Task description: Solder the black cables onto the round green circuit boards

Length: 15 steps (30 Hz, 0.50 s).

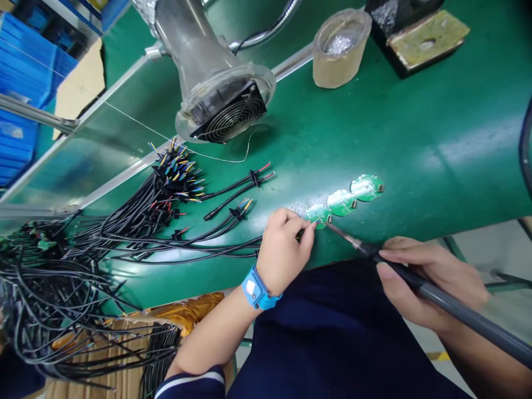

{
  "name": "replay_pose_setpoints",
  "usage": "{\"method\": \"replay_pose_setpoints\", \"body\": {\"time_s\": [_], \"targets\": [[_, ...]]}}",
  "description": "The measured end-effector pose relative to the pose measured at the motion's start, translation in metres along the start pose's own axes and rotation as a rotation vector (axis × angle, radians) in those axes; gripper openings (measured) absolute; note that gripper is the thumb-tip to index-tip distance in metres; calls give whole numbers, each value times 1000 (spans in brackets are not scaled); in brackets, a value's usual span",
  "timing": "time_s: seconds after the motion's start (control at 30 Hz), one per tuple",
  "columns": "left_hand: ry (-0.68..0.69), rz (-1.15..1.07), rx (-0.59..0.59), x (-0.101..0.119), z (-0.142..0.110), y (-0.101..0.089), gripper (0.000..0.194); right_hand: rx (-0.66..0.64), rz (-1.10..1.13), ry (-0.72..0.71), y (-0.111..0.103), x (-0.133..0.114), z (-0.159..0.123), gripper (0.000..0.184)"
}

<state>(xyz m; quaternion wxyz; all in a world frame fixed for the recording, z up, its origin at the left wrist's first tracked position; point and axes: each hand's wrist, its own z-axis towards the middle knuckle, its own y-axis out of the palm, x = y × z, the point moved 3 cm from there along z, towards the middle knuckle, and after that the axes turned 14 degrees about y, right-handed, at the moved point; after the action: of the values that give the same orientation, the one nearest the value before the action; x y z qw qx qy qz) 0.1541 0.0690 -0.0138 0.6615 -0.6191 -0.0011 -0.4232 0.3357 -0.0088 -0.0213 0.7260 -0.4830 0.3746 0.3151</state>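
My left hand (286, 241), with a blue wrist strap (255, 289) on its wrist, pinches the end of a black cable (245, 247) at the nearest green circuit board (318, 213). Its fingertips partly cover the wire ends. In my right hand (419, 277) is a soldering iron (415, 281), held like a pen. The iron's tip (332, 226) points at the edge of that same board, close to a small component; whether they touch I cannot tell. Two more round boards, a middle one (341, 203) and a far one (367, 188), lie in a row beyond it.
Bundled black cables (137, 205) with stripped coloured ends lie at left, beside a tangled heap (54, 299). A fume extractor fan (233, 113) hangs over the bench (419, 138). Thin solder wire (211, 158) dangles below it. A tape-roll cup (338, 66) and sponge (430, 41) stand behind.
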Motion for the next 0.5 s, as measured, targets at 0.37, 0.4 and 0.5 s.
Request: {"method": "replay_pose_setpoints", "body": {"time_s": [0.37, 0.4, 0.5], "targets": [[30, 93, 5, 1, -1, 2, 13, -57, -113, -26, 8, -7, 7, 10], [38, 100, 5, 1, -1, 3, 13, -89, -109, -10, 10, -6, 7, 7], [48, 116, 2, 2, -1, 3, 12, -110, -87, -3, 11, -5, 4, 7]]}}
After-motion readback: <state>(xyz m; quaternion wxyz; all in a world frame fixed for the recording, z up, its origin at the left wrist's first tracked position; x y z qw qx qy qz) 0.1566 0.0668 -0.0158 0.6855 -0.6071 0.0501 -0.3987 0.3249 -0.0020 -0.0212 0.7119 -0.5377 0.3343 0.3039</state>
